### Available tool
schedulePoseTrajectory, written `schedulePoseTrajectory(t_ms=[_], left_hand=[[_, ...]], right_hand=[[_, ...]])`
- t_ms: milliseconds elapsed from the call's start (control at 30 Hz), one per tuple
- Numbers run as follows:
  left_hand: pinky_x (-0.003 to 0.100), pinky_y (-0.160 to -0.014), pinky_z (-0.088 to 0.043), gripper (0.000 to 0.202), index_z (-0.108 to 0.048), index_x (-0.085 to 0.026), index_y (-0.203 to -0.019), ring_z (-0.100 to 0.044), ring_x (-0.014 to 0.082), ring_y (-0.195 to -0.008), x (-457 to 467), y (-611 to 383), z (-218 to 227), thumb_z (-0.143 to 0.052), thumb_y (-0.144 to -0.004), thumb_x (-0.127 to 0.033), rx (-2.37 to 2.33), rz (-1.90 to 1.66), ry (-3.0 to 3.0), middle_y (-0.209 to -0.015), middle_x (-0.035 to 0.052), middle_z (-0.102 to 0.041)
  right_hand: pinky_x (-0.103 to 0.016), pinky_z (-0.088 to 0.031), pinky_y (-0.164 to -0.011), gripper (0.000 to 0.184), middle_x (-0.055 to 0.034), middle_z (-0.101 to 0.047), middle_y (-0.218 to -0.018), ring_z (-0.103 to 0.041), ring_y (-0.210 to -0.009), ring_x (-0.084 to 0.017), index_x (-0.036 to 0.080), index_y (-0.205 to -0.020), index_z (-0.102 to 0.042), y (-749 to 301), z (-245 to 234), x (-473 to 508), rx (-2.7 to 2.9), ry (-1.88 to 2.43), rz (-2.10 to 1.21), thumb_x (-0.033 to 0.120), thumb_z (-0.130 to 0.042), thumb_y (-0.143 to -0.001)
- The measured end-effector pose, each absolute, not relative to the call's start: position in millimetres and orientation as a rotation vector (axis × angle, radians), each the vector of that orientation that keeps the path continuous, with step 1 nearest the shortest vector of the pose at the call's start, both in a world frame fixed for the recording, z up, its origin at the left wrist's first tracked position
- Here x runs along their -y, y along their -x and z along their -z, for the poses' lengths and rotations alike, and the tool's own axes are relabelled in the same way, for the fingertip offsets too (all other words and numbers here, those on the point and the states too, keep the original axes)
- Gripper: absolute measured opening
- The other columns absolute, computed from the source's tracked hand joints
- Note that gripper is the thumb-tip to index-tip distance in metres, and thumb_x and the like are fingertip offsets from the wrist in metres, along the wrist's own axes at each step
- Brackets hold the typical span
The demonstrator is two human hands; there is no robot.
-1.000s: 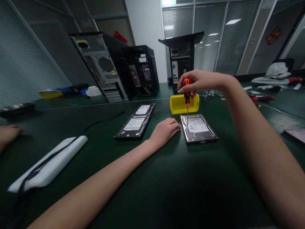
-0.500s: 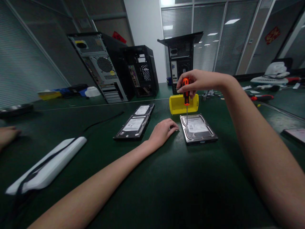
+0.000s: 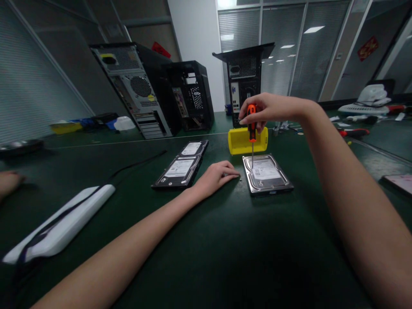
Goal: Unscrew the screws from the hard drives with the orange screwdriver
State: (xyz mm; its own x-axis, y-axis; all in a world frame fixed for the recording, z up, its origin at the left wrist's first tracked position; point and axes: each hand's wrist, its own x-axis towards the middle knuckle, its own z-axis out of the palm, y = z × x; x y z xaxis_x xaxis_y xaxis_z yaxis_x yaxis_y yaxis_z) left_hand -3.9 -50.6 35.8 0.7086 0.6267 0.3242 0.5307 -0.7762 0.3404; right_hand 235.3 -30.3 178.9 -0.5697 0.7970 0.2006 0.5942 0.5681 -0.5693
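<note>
My right hand (image 3: 257, 113) is closed around the orange and black handle of a screwdriver (image 3: 252, 124), which stands upright. Its tip meets the label side of a silver hard drive (image 3: 270, 174) lying flat on the green table. To the left of that drive, my left hand (image 3: 217, 177) rests on the tabletop with fingers stretched out. A tiny bright piece (image 3: 240, 179), perhaps a screw, lies just by its fingertips. Two more hard drives (image 3: 180, 168) lie end to end beyond my left wrist.
Behind the drive is a yellow tray (image 3: 234, 148). Computer cases (image 3: 154, 86) stand along the back. At left lie a white power strip (image 3: 64, 223) with a black cable and another person's hand (image 3: 9, 182). Red-handled pliers (image 3: 355, 132) are at right.
My left fingers have straightened and drawn slightly left, and the tiny piece now shows beside their tips. The screwdriver and the hard drive have stayed nearly still.
</note>
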Motion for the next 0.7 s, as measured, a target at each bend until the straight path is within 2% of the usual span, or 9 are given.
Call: schedulePoseTrajectory(t_ms=[167, 700], left_hand=[[0.031, -0.084, -0.047, 0.024, -0.070, -0.021, -0.106, -0.059, 0.0156, -0.092, 53.0, 7.1, -39.3, -0.052, -0.092, -0.027, -0.833, -0.553, -2.715, -0.101, 0.0068, -0.062], [0.031, -0.083, -0.048, 0.020, -0.068, -0.018, -0.098, -0.058, 0.0161, -0.091, 56.4, 4.9, -35.5, -0.053, -0.090, -0.029, -0.850, -0.588, -2.781, -0.097, 0.0063, -0.060]], right_hand=[[-0.023, -0.058, -0.063, 0.035, -0.0053, -0.067, -0.093, -0.066, -0.075, -0.014, 0.018, -0.107, -0.062, -235.8, -179.4, 31.6, 2.361, 1.121, -0.630, 0.039, -0.067, -0.079], [-0.022, -0.058, -0.063, 0.038, -0.0048, -0.067, -0.092, -0.066, -0.080, -0.015, 0.019, -0.108, -0.062, -235.5, -182.8, 33.6, 2.357, 1.182, -0.652, 0.042, -0.067, -0.078]])
